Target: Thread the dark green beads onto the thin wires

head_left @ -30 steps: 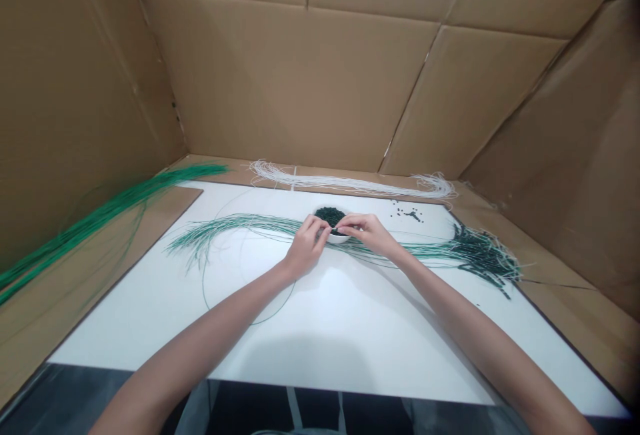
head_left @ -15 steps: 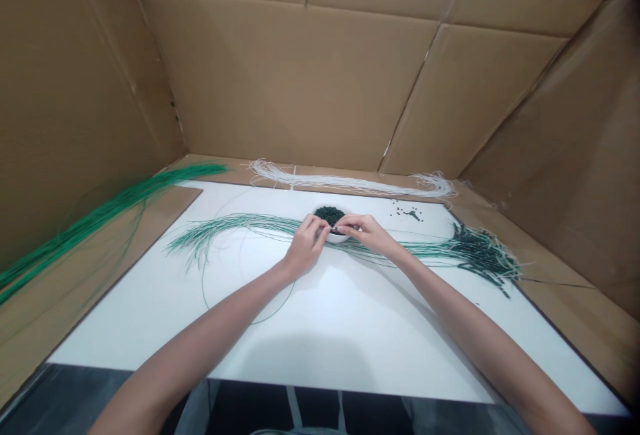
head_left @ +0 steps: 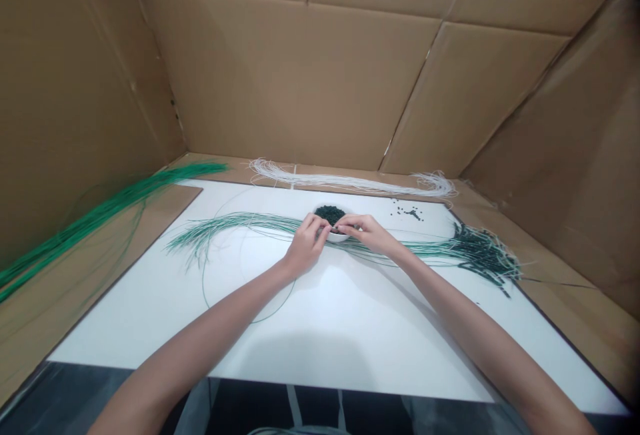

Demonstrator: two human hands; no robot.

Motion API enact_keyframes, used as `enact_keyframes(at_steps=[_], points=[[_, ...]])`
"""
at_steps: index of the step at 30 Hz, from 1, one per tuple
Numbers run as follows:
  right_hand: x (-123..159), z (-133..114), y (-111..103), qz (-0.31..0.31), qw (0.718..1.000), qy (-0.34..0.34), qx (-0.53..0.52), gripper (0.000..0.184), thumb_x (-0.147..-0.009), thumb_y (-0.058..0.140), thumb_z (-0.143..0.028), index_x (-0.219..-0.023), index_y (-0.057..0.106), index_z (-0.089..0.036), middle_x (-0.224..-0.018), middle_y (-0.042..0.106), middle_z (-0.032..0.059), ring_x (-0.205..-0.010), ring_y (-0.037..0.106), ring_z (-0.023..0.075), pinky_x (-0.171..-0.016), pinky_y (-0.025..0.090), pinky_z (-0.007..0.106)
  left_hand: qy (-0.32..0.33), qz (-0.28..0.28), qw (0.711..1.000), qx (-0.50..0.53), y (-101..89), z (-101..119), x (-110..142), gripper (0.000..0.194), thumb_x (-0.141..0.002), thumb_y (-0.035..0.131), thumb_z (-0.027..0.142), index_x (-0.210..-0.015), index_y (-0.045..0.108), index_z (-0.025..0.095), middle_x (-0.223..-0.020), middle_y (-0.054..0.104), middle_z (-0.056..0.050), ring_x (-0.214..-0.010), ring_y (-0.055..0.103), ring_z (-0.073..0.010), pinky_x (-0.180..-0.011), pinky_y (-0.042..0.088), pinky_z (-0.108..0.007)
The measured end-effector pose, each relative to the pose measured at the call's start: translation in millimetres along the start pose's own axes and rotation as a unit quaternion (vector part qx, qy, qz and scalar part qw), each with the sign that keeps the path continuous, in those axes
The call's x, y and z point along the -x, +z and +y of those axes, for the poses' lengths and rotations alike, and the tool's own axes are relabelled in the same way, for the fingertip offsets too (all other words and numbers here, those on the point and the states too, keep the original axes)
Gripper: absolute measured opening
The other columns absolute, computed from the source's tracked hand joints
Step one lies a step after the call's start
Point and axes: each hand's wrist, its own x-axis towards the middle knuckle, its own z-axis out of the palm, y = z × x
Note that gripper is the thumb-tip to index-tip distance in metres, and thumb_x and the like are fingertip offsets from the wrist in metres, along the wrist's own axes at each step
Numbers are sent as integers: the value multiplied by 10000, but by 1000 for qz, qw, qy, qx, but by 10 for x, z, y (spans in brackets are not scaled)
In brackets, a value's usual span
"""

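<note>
A white bowl [head_left: 338,237] filled with small dark green beads [head_left: 329,215] stands at the middle of the white board. Over its near rim my left hand [head_left: 307,243] is closed in a pinch, its fingertips on a thin green string [head_left: 204,288] that loops down below the wrist. Facing it, my right hand [head_left: 366,231] pinches at the bowl's right side; what sits between its fingertips is too small to make out. The fingertips of both hands nearly meet above the beads. Behind the hands runs a bundle of green and white strings [head_left: 250,219], with dark beads [head_left: 485,251] threaded at its right end.
A bundle of white strings [head_left: 350,185] lies along the back edge. Bright green strings [head_left: 115,205] stretch along the left on cardboard. Loose dark beads [head_left: 411,213] are scattered right of the bowl. Cardboard walls [head_left: 290,81] enclose the back and sides of the white board [head_left: 320,308].
Both hands stay over the bowl, with only slight movement at the fingertips. Nothing else has visibly moved.
</note>
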Motion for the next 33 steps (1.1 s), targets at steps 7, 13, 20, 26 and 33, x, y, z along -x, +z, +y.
enact_keyframes(at_steps=[7,13,20,26,33], points=[[3,-21,-3,10,1000,10,-13,285,-768,467,-360,-792,642,-137,-818,623,70,-764,564,163,-700,427,274,0,-1,1000,-1,6,-7,2,145,-844,374,236,-804,498,173,-826,484,-28,-777,490,-117,-689,404,-229],[15,-18,14,38,999,14,-7,276,-754,487,-352,-755,656,-134,-784,634,62,-708,553,150,-645,421,254,8,2,1000,-4,-6,7,-3,133,-840,381,226,-807,499,173,-813,480,-25,-760,485,-116,-694,402,-230],[-9,39,-63,86,996,9,26,255,-720,518,-349,-715,655,-134,-718,637,47,-647,547,133,-598,417,232,9,7,1000,-5,-6,1,-2,130,-840,384,225,-809,499,171,-818,478,-24,-757,481,-113,-700,395,-227],[71,544,-597,202,953,118,190,195,-682,540,-288,-725,651,-134,-741,659,58,-653,582,151,-627,425,236,-26,46,999,6,12,-25,-12,132,-844,380,235,-825,495,173,-833,473,-28,-735,475,-108,-695,390,-226],[226,996,-802,129,886,253,367,212,-649,522,-128,-800,671,-134,-841,667,87,-794,590,204,-717,409,266,-53,55,997,11,11,-32,-20,150,-847,374,253,-812,498,176,-818,476,-21,-729,476,-107,-684,386,-223]])
